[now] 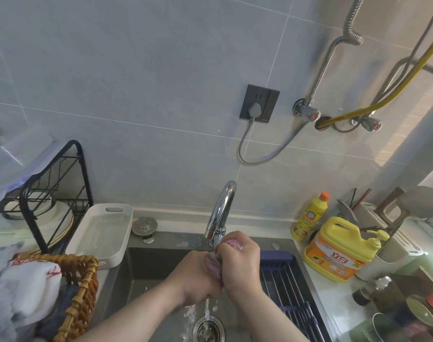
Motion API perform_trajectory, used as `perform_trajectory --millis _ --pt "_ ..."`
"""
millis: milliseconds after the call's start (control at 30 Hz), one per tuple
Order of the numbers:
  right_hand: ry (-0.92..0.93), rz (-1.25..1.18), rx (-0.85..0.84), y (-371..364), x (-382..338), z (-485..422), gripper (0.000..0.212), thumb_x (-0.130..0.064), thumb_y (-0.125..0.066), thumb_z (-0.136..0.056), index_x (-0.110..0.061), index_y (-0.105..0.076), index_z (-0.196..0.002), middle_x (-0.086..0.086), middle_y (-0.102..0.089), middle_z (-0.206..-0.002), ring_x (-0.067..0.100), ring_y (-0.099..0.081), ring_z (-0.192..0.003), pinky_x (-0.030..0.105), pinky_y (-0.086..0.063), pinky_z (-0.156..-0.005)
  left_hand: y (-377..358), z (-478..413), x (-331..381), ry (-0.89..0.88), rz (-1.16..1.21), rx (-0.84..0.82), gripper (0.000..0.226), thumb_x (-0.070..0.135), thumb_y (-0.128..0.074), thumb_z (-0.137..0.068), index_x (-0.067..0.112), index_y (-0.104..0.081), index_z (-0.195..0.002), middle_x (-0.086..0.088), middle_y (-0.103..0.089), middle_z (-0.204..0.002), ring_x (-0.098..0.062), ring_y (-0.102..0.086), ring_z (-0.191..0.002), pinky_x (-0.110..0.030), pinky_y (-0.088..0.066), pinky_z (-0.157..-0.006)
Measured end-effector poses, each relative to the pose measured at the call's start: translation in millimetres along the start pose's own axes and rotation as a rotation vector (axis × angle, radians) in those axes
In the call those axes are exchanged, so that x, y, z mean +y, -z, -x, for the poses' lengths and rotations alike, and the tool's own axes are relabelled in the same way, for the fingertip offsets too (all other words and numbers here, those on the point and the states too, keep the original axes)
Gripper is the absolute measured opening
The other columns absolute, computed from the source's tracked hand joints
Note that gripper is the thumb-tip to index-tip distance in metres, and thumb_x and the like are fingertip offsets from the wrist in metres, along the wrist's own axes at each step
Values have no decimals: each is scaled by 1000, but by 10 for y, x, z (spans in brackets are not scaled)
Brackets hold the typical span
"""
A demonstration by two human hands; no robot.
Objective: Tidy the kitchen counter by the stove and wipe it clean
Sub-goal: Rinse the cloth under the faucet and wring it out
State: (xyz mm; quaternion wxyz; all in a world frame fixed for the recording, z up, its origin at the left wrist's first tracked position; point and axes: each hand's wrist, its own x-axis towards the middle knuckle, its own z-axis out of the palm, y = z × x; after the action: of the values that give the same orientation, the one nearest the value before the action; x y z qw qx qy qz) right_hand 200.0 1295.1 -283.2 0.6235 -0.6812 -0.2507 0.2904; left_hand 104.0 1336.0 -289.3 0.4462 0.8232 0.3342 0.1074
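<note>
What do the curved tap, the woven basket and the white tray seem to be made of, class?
Curved silver tap: probably chromed metal, mirror-bright with reflections. Brown woven basket: likely rattan or bamboo, glossy wrapped strands. White rectangular tray: smooth plastic, perhaps enamel; moulded handle slot.

Faucet [222,208]: chrome metal, mirror-glossy.
Sink [148,265]: dark metal, matt, wet.
Tray [104,233]: white plastic, smooth, glossy.
Basket [84,287]: woven wicker, rough.
Rack [84,166]: black wire, matt coating.
Wall tiles [136,95]: smooth, low sheen.
Hose [321,70]: corrugated metal.
Cloth [213,266]: pink fabric, wet, shiny.
</note>
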Motion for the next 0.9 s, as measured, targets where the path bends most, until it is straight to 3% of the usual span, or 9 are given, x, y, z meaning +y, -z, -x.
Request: perform_trajectory --millis 133,267,367,533,600,667,767,900 --pt "20 -34 -72 -24 -89 30 16 4 -43 -58 -2 -57 -59 8 -40 -51 20 -39 -46 34 -36 -47 46 86 25 144 464 -78 20 -6 -49 -50 13 -42 -48 -1 -34 -48 -15 -22 -48 -25 -15 -51" --pt "112 132 -137 -38 -217 0 20 0 -49 -64 -12 -64 -58 3 -54 -55 19 -54 -53 35 -48 -48 105 118 41 150 699 -202 21 -6 -48 -45 14 -44 -45 1 -38 -44 -12 -29 -40 -18 -21 -46" --pt "164 177 -179 -23 -298 -32 26 4 -48 -68 -14 -65 -58 3 -59 -58 11 -54 -53 29 -46 -49 120 107 40 162 785 -215 23 -9 -48 -45 14 -41 -44 -1 -36 -44 -12 -31 -39 -19 -20 -44" --pt "125 199 -193 5 -255 -86 23 5 -57 -72 -14 -67 -65 1 -64 -65 11 -57 -62 27 -50 -59 178 42 -19 144 429 -78 18 3 -58 -48 18 -57 -57 5 -47 -49 -11 -39 -43 -20 -33 -46" --pt "96 173 -241 73 -249 -88 9 -14 -64 -70 -20 -69 -72 -1 -69 -72 14 -64 -72 34 -56 -69 203 25 -99 39 222 30 17 8 -58 -54 20 -59 -66 12 -58 -56 -6 -51 -49 -23 -42 -48" --pt "-10 106 -280 169 -253 -84 18 -33 -65 -68 -22 -72 -80 6 -74 -85 28 -70 -86 48 -59 -82 242 25 -193 -2 73 170 19 18 -61 -61 25 -57 -79 10 -67 -72 -2 -62 -65 -24 -51 -59" --pt "-148 54 -269 239 -216 -54 21 -39 -65 -80 -21 -75 -83 13 -74 -93 32 -72 -91 56 -55 -87 278 48 -267 -41 -160 247 22 25 -56 -74 29 -39 -86 8 -57 -73 -10 -59 -69 -25 -40 -54" --pt "-397 1 -221 126 -178 13 48 -57 -71 -57 -19 -72 -87 10 -75 -91 30 -74 -84 53 -58 -82 144 92 -288 -196 -354 347 20 26 -50 -84 23 -40 -101 5 -55 -92 -19 -57 -96 -24 -34 -68"
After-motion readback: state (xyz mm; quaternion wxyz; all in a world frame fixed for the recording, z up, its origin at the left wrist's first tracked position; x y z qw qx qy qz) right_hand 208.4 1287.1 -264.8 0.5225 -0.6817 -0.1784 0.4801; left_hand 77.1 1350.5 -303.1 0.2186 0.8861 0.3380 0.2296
